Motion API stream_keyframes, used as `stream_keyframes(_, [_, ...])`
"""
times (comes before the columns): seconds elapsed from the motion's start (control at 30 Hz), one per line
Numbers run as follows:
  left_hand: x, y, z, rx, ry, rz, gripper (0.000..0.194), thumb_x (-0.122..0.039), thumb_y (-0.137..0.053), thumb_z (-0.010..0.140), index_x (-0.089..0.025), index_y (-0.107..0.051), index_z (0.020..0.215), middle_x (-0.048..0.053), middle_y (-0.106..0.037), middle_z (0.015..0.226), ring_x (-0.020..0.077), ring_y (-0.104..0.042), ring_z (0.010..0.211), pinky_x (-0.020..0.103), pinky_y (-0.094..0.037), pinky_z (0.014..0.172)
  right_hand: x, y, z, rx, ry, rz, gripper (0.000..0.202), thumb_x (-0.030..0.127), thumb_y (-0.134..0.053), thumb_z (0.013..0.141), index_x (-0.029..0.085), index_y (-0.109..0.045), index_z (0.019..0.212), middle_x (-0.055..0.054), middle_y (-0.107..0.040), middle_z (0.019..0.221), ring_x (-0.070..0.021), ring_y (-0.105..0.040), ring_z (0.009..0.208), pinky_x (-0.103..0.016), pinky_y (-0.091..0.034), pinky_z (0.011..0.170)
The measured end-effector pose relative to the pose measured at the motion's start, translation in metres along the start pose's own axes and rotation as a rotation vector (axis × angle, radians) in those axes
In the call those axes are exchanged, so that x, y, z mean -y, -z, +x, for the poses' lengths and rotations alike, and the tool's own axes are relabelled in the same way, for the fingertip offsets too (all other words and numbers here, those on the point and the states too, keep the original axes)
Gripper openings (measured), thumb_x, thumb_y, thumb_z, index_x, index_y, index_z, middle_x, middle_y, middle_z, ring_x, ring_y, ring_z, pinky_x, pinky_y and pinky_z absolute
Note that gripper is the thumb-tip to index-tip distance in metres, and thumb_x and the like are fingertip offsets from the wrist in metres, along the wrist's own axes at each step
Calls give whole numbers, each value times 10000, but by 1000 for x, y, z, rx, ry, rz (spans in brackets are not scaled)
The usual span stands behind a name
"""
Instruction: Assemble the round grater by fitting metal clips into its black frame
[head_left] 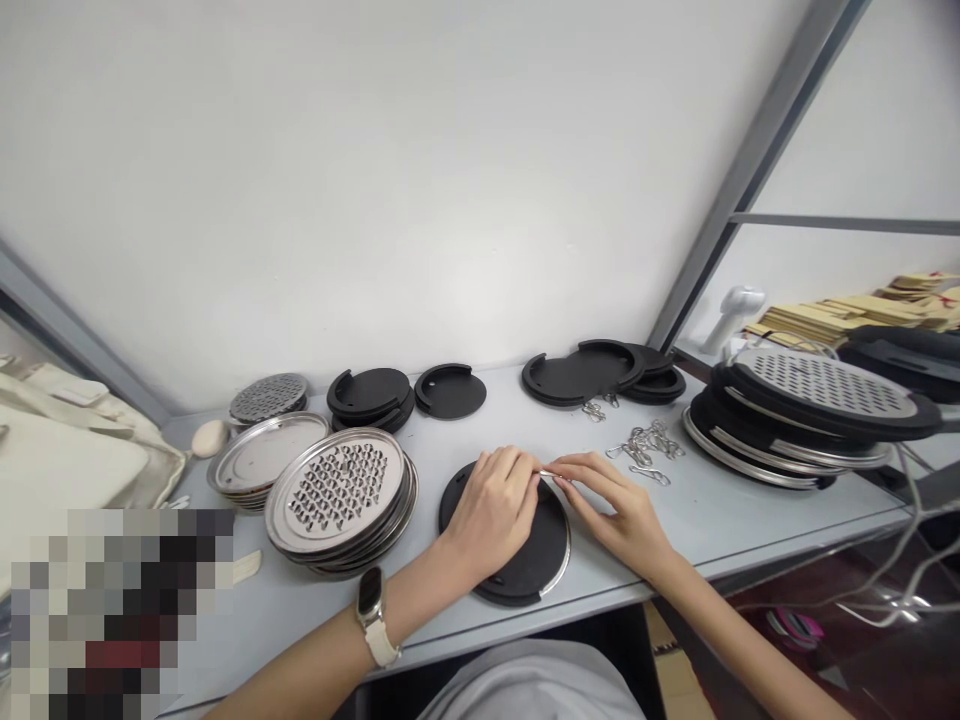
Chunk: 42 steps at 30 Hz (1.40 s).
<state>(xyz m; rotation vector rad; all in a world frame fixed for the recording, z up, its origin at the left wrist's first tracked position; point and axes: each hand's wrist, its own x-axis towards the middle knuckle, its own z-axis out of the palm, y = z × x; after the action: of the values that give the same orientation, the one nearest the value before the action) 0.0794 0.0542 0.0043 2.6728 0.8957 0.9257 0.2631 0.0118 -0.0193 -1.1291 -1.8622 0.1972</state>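
A round black disc (536, 565) with a raised partial rim lies before me, and a silvery metal edge shows on its right side. My left hand (495, 510) is closed over the disc's upper part, its fingertips meeting a small silvery metal clip (551, 474). My right hand (619, 510) pinches the clip's other end between thumb and fingers at the disc's right edge. Most of the clip is hidden by my fingers. Several loose wire clips (649, 442) lie in a pile beyond my right hand.
At left stand stacks of metal grater discs (341, 490) and plain metal discs (270, 450). Black holders (371, 392) and further black rings (585, 372) line the wall. At right rises a tall stack of assembled black graters (795, 420). The grey table (600, 590) ends close to my body.
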Motion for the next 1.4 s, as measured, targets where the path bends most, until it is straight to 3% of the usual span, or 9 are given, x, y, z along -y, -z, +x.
stream_keyframes(0.23, [0, -2, 0, -9, 69, -19, 105, -135, -445, 913, -191, -448, 1002, 43, -553, 967, 210, -527, 908, 368, -426, 839, -3, 1, 3, 15, -89, -5, 212, 238, -479, 948, 218, -633, 1091, -67, -626, 888, -193, -613, 816, -320, -511, 754])
stream_keyframes(0.43, [-1, -2, 0, 42, 68, -17, 203, -179, -579, 804, -206, -429, 939, 30, -542, 921, 224, -534, 863, 374, -446, 800, -6, -2, 1, 47, -144, 7, 124, 277, -499, 935, 194, -585, 968, -48, -635, 835, -174, -592, 752, -294, -502, 725])
stream_keyframes(0.87, [4, -7, -3, 72, 90, -90, 173, -116, -511, 857, -211, -399, 948, 21, -513, 894, 209, -537, 859, 341, -467, 765, -2, -1, 5, 158, -188, 43, 150, 289, -470, 941, 196, -567, 875, 1, -557, 710, -146, -523, 646, -245, -448, 642])
stream_keyframes(1.07, [3, -4, -2, 75, 98, -87, 179, -111, -510, 853, -214, -394, 944, 16, -509, 881, 209, -535, 849, 341, -468, 754, -5, -3, 4, 185, -201, 70, 147, 281, -456, 955, 193, -571, 971, -11, -596, 752, -151, -546, 682, -248, -451, 657])
stream_keyframes(1.23, [3, -4, -2, 79, 105, -72, 178, -116, -523, 848, -213, -388, 911, 13, -507, 864, 209, -529, 832, 338, -462, 741, -7, -3, 4, 195, -189, 83, 174, 251, -462, 952, 197, -591, 1055, -40, -656, 910, -152, -593, 762, -249, -469, 734])
stream_keyframes(1.4, [4, -5, -1, 86, 105, -70, 174, -118, -520, 851, -212, -391, 920, 16, -509, 866, 210, -532, 835, 336, -455, 747, -4, -2, 4, 201, -191, 85, 172, 260, -457, 950, 188, -587, 1037, -23, -629, 814, -148, -571, 710, -242, -462, 687])
